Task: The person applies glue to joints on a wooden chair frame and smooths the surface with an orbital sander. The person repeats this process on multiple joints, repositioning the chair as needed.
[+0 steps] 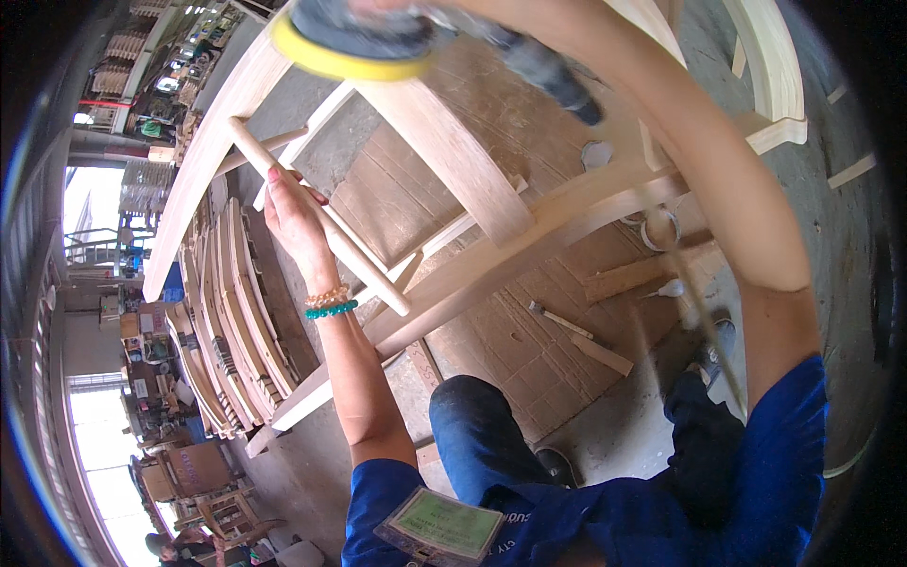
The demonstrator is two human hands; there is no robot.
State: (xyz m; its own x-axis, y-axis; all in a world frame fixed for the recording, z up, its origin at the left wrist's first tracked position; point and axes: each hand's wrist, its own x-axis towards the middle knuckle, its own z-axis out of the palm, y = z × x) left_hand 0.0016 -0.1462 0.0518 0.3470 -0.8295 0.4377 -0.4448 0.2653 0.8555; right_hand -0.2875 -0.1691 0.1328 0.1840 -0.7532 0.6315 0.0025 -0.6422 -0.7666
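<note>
A pale wooden chair frame (453, 156) lies across the space in front of me. My left hand (300, 222) is wrapped round one of its round rungs (364, 260), at the left side. Bracelets of beads circle that wrist. At the top edge, my right hand (402, 4) is on a sander (364, 36) with a dark body and a yellow pad; the picture's edge cuts off most of the hand. Motion blurs the sander. Its pad is over the far end of the frame, where a wide flat slat meets a long side piece.
Flattened cardboard (510, 354) covers the floor beneath the frame, with wood offcuts (600, 354) and small round containers (659, 230) on it. Curved wooden parts (231, 321) are stacked at left. Another pale wooden piece (770, 66) stands far right. A hose (694, 302) hangs by my right arm.
</note>
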